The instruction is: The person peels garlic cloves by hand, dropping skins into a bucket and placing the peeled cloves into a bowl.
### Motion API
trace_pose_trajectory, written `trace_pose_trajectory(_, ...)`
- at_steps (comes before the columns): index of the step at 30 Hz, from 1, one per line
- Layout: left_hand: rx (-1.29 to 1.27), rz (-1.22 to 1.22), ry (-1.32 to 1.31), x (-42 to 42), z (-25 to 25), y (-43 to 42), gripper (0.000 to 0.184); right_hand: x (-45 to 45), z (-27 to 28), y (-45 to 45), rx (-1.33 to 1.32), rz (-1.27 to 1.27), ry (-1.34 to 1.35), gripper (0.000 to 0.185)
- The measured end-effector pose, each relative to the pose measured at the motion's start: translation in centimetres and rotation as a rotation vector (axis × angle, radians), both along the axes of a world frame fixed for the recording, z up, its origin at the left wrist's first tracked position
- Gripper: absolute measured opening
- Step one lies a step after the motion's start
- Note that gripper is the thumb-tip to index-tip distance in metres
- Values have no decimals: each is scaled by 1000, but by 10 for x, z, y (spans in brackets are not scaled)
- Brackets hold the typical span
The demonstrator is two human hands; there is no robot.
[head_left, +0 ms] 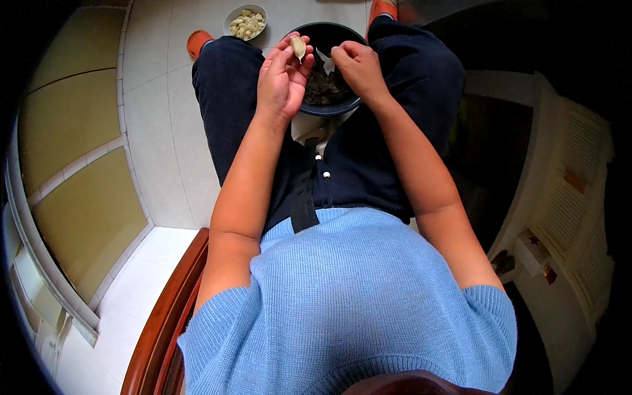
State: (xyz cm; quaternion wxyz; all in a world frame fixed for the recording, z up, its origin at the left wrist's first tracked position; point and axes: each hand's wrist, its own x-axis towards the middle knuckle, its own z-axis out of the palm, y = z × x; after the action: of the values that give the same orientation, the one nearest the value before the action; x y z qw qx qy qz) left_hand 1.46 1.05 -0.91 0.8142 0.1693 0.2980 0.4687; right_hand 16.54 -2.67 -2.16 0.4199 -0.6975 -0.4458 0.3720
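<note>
My left hand point(284, 82), palm turned up, pinches a garlic clove point(298, 48) between thumb and fingers. The clove is pale tan with its narrow end pointing down. Opposite it, my right hand point(359, 69) is closed with thumb and forefinger together. A whitish flake that looks like garlic skin point(326, 64) sticks out at its fingertips. Both hands are over a round dark bin point(320, 112) between my knees, with dark scraps at its bottom. Beyond my left hand, a white bowl point(228, 27) on the floor holds several peeled garlic cloves point(247, 25).
Pale floor tiles point(151, 59) extend to the left, beside tan panels point(85, 217). Orange shoes point(196, 44) are on my feet. A reddish-brown wooden chair edge point(161, 316) curves at lower left. Dark furniture and a pale ribbed panel point(569, 191) stand to the right.
</note>
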Motion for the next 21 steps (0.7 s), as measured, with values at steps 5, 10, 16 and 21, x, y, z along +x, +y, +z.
trace_pose_trajectory(5,51,-91,136,0,-1,-2,27,-3,-9,0,180,74,-222,14)
trace_pose_trajectory(10,110,-144,337,3,-2,-4,25,-9,-4,1,287,69,154,18)
trace_pose_trajectory(16,377,-156,584,3,0,-8,22,-7,-5,1,334,103,53,17)
trace_pose_trajectory(21,502,-202,677,5,6,-9,28,-9,0,-3,252,85,191,15)
